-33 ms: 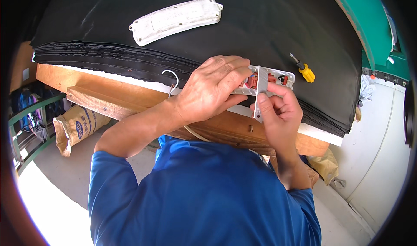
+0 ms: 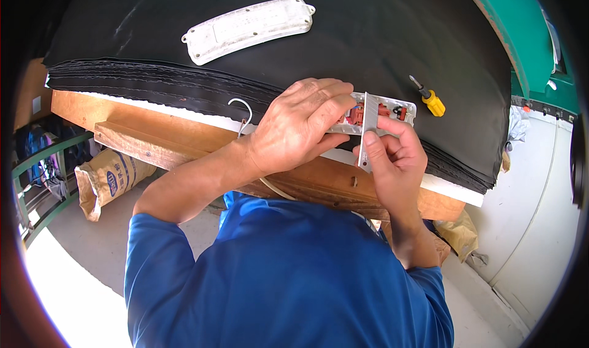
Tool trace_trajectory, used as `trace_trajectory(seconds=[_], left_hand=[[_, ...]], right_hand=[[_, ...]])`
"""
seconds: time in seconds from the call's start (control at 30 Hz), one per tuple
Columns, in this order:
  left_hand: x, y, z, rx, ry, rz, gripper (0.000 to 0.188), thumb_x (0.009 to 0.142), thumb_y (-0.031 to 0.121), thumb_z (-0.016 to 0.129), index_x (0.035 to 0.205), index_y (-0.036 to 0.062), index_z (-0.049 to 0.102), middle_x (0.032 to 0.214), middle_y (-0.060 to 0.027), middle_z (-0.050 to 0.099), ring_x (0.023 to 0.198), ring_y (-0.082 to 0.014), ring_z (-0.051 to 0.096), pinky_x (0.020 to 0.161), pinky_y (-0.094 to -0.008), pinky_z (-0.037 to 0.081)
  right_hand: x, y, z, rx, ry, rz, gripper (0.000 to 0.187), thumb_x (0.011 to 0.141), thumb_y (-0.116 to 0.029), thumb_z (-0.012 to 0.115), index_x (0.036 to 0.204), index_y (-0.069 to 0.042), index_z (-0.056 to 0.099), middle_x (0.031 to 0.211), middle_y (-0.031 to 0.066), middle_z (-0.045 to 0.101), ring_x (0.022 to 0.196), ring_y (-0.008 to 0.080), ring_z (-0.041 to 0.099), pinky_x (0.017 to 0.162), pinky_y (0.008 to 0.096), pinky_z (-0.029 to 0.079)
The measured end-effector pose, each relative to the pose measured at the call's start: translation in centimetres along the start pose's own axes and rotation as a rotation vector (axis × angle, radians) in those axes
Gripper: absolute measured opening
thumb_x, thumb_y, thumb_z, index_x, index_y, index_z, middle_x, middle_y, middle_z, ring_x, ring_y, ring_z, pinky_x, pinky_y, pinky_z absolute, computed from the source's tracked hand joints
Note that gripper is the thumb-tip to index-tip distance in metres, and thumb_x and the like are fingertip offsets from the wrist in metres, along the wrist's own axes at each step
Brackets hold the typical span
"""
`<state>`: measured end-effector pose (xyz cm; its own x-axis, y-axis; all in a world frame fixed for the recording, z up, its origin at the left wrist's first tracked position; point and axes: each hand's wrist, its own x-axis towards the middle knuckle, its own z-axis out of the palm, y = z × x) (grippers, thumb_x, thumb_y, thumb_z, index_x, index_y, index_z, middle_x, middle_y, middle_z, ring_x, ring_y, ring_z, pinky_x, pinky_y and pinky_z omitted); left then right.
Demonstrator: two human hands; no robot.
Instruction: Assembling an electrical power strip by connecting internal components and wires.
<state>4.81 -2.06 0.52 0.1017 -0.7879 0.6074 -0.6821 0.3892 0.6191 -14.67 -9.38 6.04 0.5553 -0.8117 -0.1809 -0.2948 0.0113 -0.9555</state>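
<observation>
My left hand (image 2: 302, 122) is closed over the left part of an opened white plastic housing (image 2: 410, 111), its thumb along the near edge and its fingers on top. Red switch-like parts (image 2: 385, 110) and some wiring show inside, though my fingers hide the left end. Between thumb and fingers, my right hand (image 2: 397, 158) pinches a narrow metal strip like a steel ruler (image 2: 370, 112), with a hole at its near end. The strip lies across the housing. Farther left on the black sheets rests a curved white cover (image 2: 251, 27). A yellow-handled screwdriver (image 2: 433, 102) lies right of the housing.
A thick stack of black sheets (image 2: 368, 35) covers the wooden bench (image 2: 116, 121). At its front edge are a white hook (image 2: 240, 112) and a pale cable. A paper sack (image 2: 110, 179) lies below left, and green machinery (image 2: 521, 29) stands at the right.
</observation>
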Motion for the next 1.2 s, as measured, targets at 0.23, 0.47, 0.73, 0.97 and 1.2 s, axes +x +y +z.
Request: trace_trajectory(seconds=[0.23, 0.47, 0.73, 0.97, 1.2], left_hand=[[0.0, 0.0, 0.0, -0.005, 0.003, -0.003, 0.068, 0.068, 0.012, 0.092, 0.126, 0.0038, 0.058, 0.13, -0.0191, 0.067, 0.117, -0.0377, 0.067, 0.098, -0.048, 0.054], [0.0, 0.2, -0.3, 0.018, -0.027, -0.01, 0.069, 0.068, 0.013, 0.092, 0.127, 0.0035, 0.058, 0.13, -0.019, 0.067, 0.117, -0.038, 0.067, 0.099, -0.0476, 0.054], [0.8, 1.3, -1.0, 0.08, -0.056, -0.013, 0.062, 0.072, 0.017, 0.09, 0.126, 0.0029, 0.063, 0.128, -0.0196, 0.067, 0.116, -0.0382, 0.067, 0.097, -0.0472, 0.054], [2.6, 1.7, -0.7, 0.072, -0.056, -0.099, 0.03, 0.078, 0.01, 0.083, 0.106, 0.0023, 0.073, 0.116, -0.0155, 0.07, 0.112, -0.0362, 0.067, 0.092, -0.0459, 0.053], [5.0, 2.0, -1.3, 0.27, -0.201, 0.065, 0.014, 0.072, 0.007, 0.078, 0.085, 0.0048, 0.072, 0.089, -0.0076, 0.064, 0.094, -0.0259, 0.062, 0.078, -0.0389, 0.047]], right_hand=[[0.6, -0.2, 0.7, 0.118, -0.026, 0.002, 0.026, 0.101, -0.003, 0.067, 0.125, 0.0, 0.054, 0.083, 0.0093, 0.074, 0.075, 0.0093, 0.069, 0.063, 0.021, 0.05], [-0.1, 0.8, -0.3, 0.083, -0.043, -0.001, 0.028, 0.101, -0.003, 0.067, 0.125, -0.001, 0.054, 0.083, 0.0088, 0.073, 0.076, 0.0088, 0.069, 0.063, 0.0213, 0.05], [-0.9, 0.7, -2.5, 0.013, -0.016, -0.03, 0.03, 0.099, -0.003, 0.069, 0.127, -0.002, 0.059, 0.082, 0.0045, 0.072, 0.076, 0.0061, 0.068, 0.066, 0.0204, 0.051], [-0.8, 0.9, -2.2, -0.015, -0.053, -0.052, 0.031, 0.098, -0.002, 0.07, 0.127, -0.002, 0.06, 0.08, 0.0046, 0.072, 0.07, 0.0051, 0.064, 0.064, 0.0204, 0.048], [-1.1, 1.4, -2.1, 0.017, -0.064, -0.02, 0.031, 0.097, -0.002, 0.071, 0.126, -0.001, 0.06, 0.079, 0.0049, 0.072, 0.069, 0.0052, 0.064, 0.062, 0.0204, 0.048]])
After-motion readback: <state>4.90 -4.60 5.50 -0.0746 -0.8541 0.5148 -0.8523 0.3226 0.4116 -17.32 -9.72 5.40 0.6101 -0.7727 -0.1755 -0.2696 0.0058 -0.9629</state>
